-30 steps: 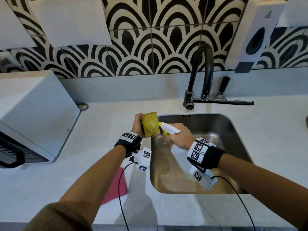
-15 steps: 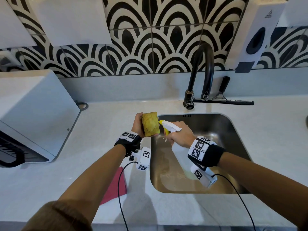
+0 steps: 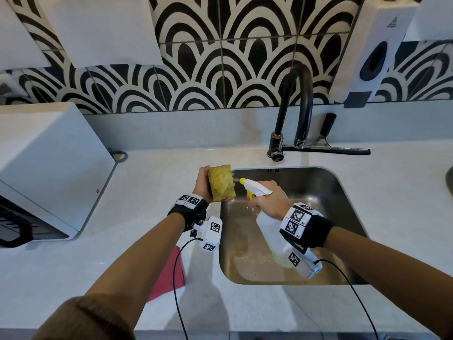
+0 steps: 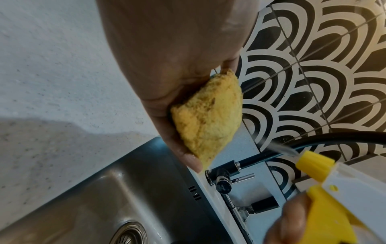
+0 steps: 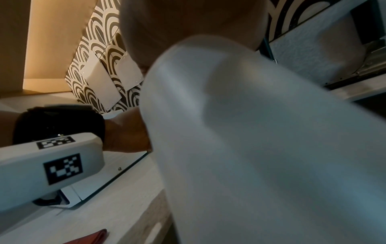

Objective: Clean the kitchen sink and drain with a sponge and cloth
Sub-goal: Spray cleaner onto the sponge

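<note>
My left hand [image 3: 203, 184] grips a yellow sponge [image 3: 221, 182] upright over the sink's back left corner; the left wrist view shows the sponge [image 4: 208, 118] in the palm. My right hand [image 3: 268, 201] holds a white spray bottle [image 3: 272, 231] with a yellow nozzle [image 4: 314, 165] aimed at the sponge, a fine mist leaving the tip. The steel sink [image 3: 326, 187] lies below, its drain [image 4: 129, 234] in the left wrist view. A red cloth [image 3: 169, 273] lies on the counter under my left forearm. The bottle's body [image 5: 261, 140] fills the right wrist view.
A black faucet [image 3: 297, 99] stands behind the sink, with a squeegee [image 3: 328, 146] lying beside it. A white appliance [image 3: 46, 168] sits at the left on the counter [image 3: 404, 192]. A wall dispenser [image 3: 372, 47] hangs at the upper right.
My right hand has drawn the spray bottle slightly right, away from the sponge. The left hand and sponge have stayed in place.
</note>
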